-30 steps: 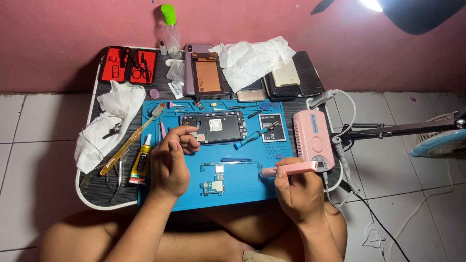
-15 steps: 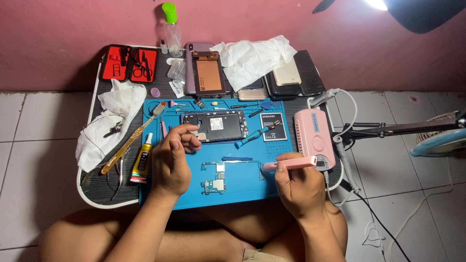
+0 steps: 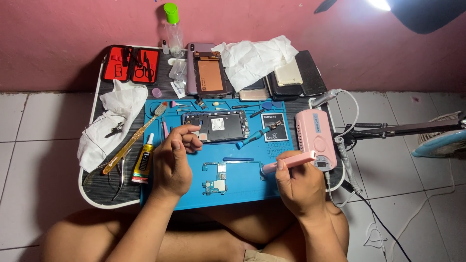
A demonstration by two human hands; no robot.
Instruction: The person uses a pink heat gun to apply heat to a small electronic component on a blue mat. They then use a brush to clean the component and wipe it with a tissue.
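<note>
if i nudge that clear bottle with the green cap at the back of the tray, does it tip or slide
The clear bottle is tall and narrow and stands upright at the tray's back edge, so a push near its green cap would probably tip it. Its round body would likely roll afterwards. It looks like thin plastic, so probably light.

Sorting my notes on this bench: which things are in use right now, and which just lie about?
In use:
left hand at the opened phone
right hand holding the pink tool
circuit boards

Lying about:
glue tube
white cloth
red tool case
</note>
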